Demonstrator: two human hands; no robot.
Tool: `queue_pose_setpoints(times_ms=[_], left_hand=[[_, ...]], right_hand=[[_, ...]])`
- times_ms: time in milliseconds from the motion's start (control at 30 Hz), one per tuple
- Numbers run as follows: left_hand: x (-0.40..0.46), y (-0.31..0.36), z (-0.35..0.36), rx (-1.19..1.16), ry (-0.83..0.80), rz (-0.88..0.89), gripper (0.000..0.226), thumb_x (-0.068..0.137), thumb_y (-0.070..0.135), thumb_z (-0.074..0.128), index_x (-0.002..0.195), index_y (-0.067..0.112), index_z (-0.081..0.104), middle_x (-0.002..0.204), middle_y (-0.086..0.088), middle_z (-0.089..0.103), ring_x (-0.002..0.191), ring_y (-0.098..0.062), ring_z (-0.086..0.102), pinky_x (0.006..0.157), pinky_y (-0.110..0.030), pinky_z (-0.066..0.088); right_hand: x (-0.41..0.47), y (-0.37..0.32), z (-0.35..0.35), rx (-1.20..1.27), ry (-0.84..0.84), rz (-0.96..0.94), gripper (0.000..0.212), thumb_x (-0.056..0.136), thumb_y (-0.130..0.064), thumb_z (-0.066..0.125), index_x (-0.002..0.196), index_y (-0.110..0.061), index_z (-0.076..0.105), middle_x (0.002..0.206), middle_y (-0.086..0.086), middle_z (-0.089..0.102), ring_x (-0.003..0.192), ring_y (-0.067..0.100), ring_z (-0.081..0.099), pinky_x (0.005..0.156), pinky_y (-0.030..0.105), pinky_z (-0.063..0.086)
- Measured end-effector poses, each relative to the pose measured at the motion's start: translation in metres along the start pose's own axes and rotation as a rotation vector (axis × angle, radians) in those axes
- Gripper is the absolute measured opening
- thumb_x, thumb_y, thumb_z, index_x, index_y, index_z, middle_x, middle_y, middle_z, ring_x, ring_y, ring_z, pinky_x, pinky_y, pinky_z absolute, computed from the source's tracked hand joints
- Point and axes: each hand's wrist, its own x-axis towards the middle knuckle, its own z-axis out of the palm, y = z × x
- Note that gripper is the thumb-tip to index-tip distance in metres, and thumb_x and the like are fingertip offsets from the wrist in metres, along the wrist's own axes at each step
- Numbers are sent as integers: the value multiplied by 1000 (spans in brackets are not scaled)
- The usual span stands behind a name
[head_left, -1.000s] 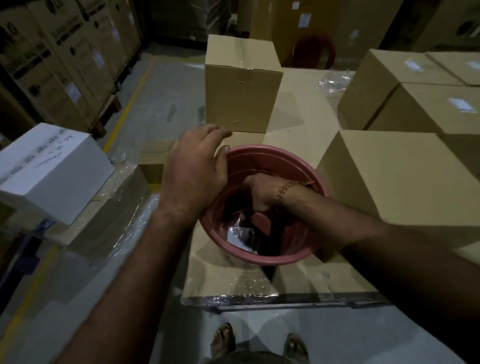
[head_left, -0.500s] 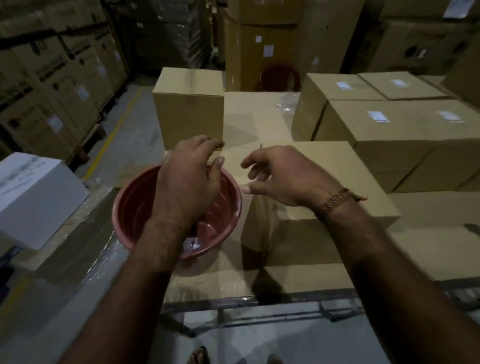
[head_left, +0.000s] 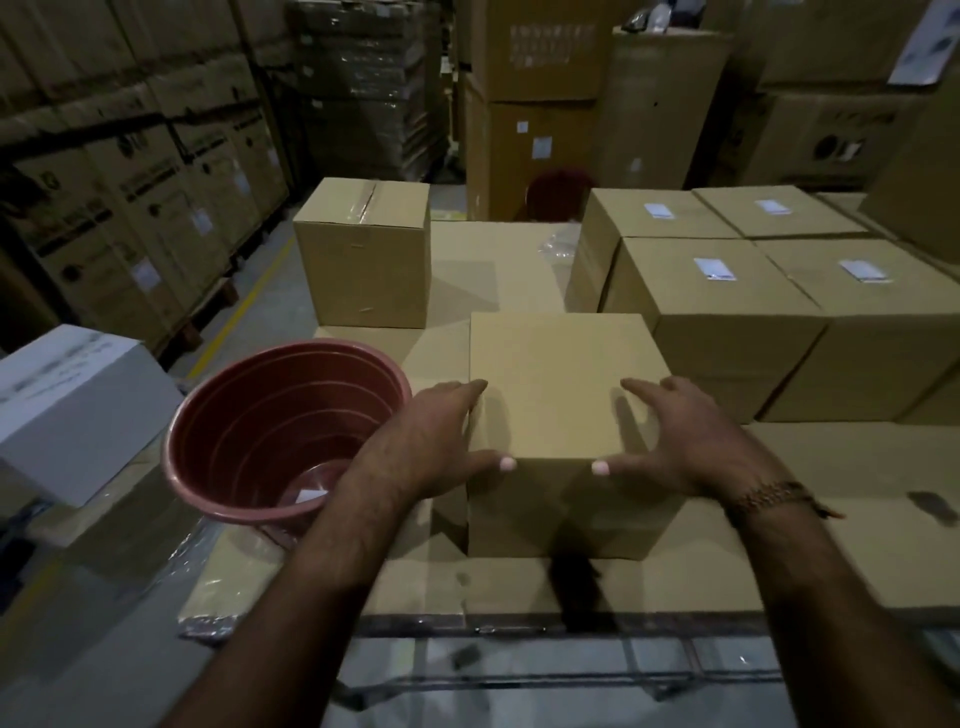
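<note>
Both hands are spread wide with straight fingers, the left hand (head_left: 431, 441) at the left side and the right hand (head_left: 691, 441) at the right side of the small brown box (head_left: 556, 384), which sits on the flat cardboard (head_left: 857, 457) just beside the red tub (head_left: 260, 415).

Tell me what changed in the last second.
The right hand came out of the red bucket and the left hand left its rim; both moved right onto the cardboard box, fingers spread at its top edges. Bucket, packet inside and other boxes stayed put.
</note>
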Motion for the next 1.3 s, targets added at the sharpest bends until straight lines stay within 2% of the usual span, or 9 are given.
queue_pose_setpoints(times_ms=[300, 500, 633, 733, 800, 933, 1067, 1200, 1300], left_hand=[[10, 0, 20, -163, -5, -101, 97, 82, 56, 81, 158, 22, 32, 148, -1, 58, 128, -22, 59, 102, -40, 55], [13, -8, 33, -352, 26, -177, 115, 80, 61, 81, 166, 25, 15, 159, -2, 48, 140, -24, 52, 112, -45, 50], [14, -7, 35, -387, 26, -189, 107, 90, 49, 76, 167, 20, 7, 163, -6, 43, 145, -25, 47, 117, -42, 45], [13, -4, 36, -324, 46, -156, 100, 96, 47, 70, 167, 19, 6, 164, -7, 41, 145, -25, 47, 116, -38, 44], [13, 0, 40, -275, 75, -118, 97, 98, 44, 67, 167, 19, 4, 172, -7, 22, 153, -26, 34, 122, -41, 37], [12, 14, 52, -72, 102, -83, 110, 92, 58, 68, 166, 24, -5, 171, -1, -25, 158, -31, -19, 128, -50, 1], [14, 10, 54, 93, 172, -77, 113, 89, 71, 61, 166, 22, -5, 174, -5, -14, 158, -34, -19, 125, -55, -9], [17, 19, 58, 8, 111, 7, 120, 85, 66, 70, 166, 24, -7, 175, -3, -8, 161, -25, -10, 130, -54, 5], [18, 33, 59, -193, 186, 61, 128, 80, 49, 84, 165, 36, -12, 173, 8, -16, 160, -15, -10, 130, -51, 13]], right_hand=[[1, 16, 28, 19, 166, -107, 104, 76, -77, 75, 163, -37, 34, 168, 5, 23, 157, 28, 14, 122, 53, 29], [8, 31, 46, 87, 245, -133, 112, 70, -71, 84, 163, -40, 31, 175, 3, 11, 161, 26, 4, 125, 53, 24], [10, 46, 56, 328, 372, -42, 121, 62, -55, 97, 163, -32, 35, 170, 3, 28, 154, 28, 29, 118, 49, 39], [12, 52, 67, 434, 436, -35, 112, 61, -50, 99, 157, -23, 47, 158, 3, 49, 144, 24, 44, 109, 36, 42], [13, 50, 70, 482, 492, -43, 107, 59, -47, 100, 153, -23, 54, 157, 4, 52, 145, 24, 46, 111, 35, 41], [11, 34, 61, 474, 624, -89, 100, 57, -51, 100, 147, -29, 61, 161, 2, 48, 144, 23, 49, 114, 36, 41], [5, 19, 51, 401, 750, -165, 91, 59, -56, 97, 141, -32, 65, 160, -2, 50, 139, 25, 52, 106, 36, 46], [0, -6, 62, 264, 742, -265, 101, 70, -59, 89, 157, -35, 45, 167, -4, 39, 147, 27, 42, 114, 50, 45], [-2, -20, 67, 442, 673, -334, 112, 78, -40, 91, 167, -34, 22, 166, -6, 39, 150, 16, 37, 118, 36, 40]])
